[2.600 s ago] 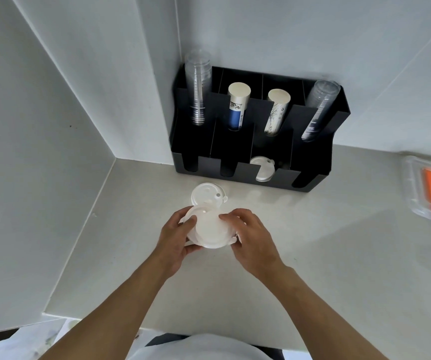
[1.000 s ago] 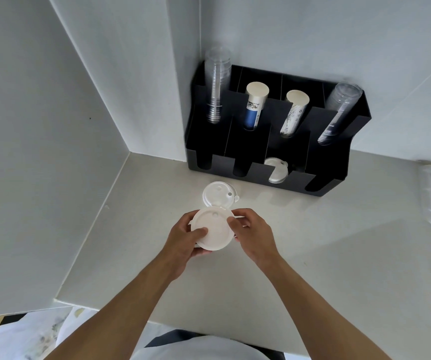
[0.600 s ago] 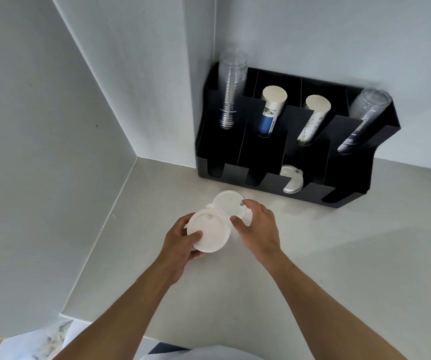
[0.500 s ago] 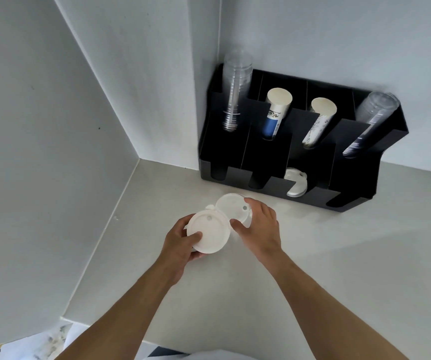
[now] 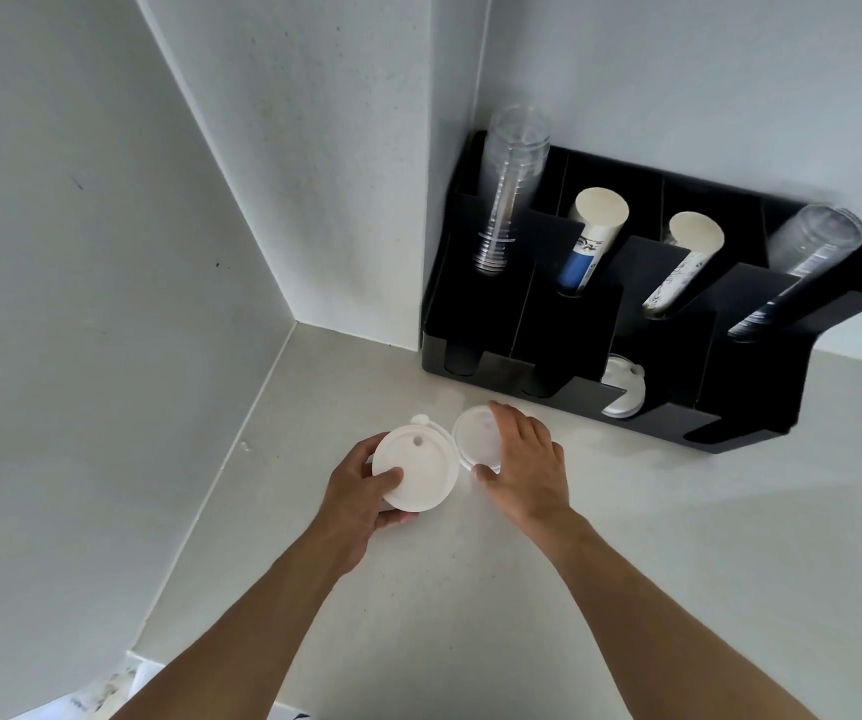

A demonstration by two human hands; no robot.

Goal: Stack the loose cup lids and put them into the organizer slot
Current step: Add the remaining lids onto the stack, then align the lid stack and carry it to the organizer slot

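Palm-down, right hand (image 5: 522, 470) fingers grasp the loose lid (image 5: 473, 433); left hand (image 5: 361, 491) grips the lid stack (image 5: 416, 470)

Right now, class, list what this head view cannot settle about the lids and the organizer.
- How many lids the left hand holds: the top lid covers any beneath.
- Lid on the counter: the right hand hides part.
- Lids in the organizer slot: its front wall hides their count.

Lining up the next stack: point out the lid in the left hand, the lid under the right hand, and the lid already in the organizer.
Left-hand lid (image 5: 421, 472), head view, flat centre.
Right-hand lid (image 5: 473, 433), head view, exposed top.
Organizer lid (image 5: 626, 389), head view, visible face.
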